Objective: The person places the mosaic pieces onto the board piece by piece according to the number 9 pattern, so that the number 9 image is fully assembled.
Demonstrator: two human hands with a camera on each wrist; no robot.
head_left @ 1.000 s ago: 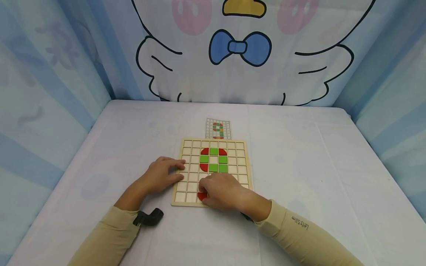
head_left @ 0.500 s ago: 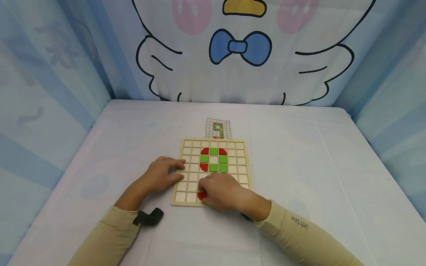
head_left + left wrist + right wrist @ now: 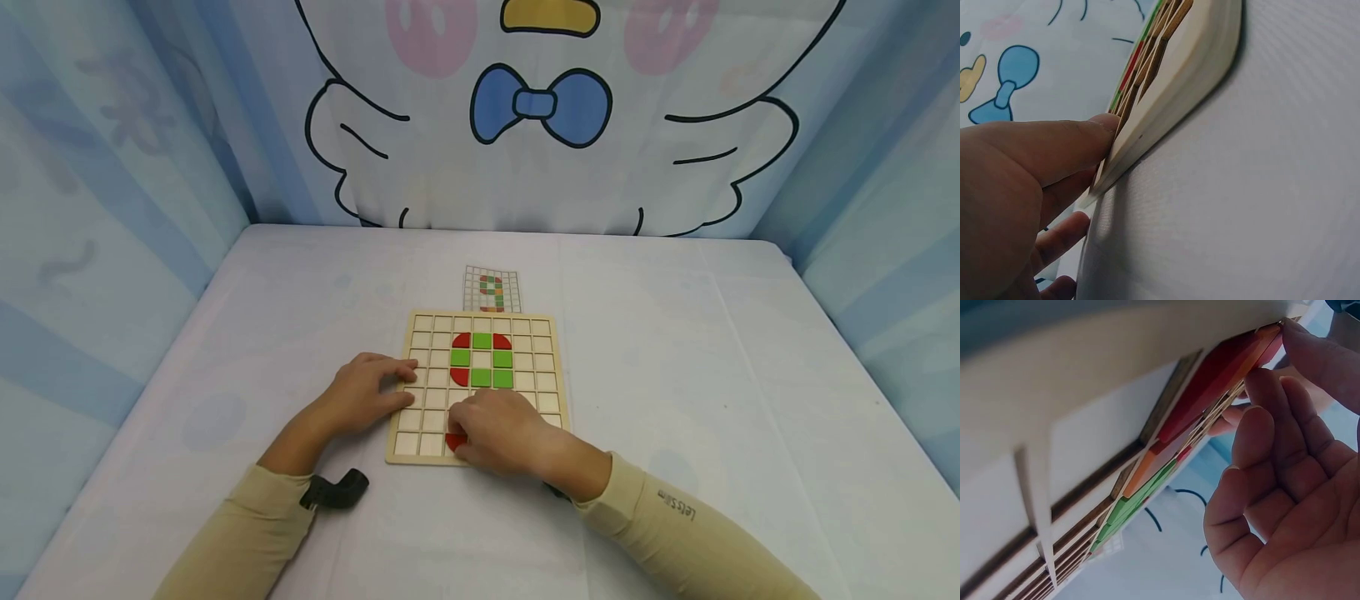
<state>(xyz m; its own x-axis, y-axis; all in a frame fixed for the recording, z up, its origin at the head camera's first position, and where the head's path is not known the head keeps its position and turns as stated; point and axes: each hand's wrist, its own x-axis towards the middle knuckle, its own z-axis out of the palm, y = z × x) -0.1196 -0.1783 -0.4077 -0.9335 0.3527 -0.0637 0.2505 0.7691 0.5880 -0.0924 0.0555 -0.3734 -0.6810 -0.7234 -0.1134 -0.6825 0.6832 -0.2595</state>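
Observation:
A wooden grid board (image 3: 420,458) lies flat on the table. My left hand (image 3: 363,392) rests against its left edge; in the left wrist view the thumb (image 3: 1097,134) touches the rim. My right hand (image 3: 498,429) is over the lower rows, its thumb and forefinger curled at a red rounded tile (image 3: 454,442) in the bottom row. From the right wrist view, the fingertips pinch at a red tile (image 3: 1272,350) beside an orange one (image 3: 1263,340), with a larger-looking red tile (image 3: 1210,375) nearer. The right hand hides part of the bottom rows.
Upper on the board, green tiles (image 3: 482,341) and red rounded tiles (image 3: 461,341) form a ring. A small printed pattern card (image 3: 510,287) lies behind the board. A white cloth (image 3: 675,350) covers the table, with a printed curtain (image 3: 540,183) behind.

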